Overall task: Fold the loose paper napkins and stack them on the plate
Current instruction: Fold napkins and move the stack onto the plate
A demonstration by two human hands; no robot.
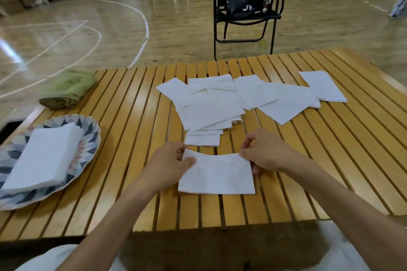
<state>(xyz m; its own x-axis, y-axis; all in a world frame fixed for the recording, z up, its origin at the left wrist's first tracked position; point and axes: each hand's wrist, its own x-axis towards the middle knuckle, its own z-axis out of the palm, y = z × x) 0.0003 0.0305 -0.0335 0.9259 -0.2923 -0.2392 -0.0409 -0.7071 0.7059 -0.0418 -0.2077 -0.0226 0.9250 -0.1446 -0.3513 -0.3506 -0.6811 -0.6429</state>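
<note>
Slatted wooden table (136, 116) carries the work. Left hand (174, 160) and right hand (264, 154) each pinch a far corner of the napkin (217, 175) at 6 o'clock. Align edges squarely before creasing. Plate (88, 138) with folded stack (44, 156) sits at 9 o'clock; loose napkins (242, 99) at 12.

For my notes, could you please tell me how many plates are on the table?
1: the patterned plate at the table's left edge, holding a stack of folded napkins. None seems hidden.
</note>
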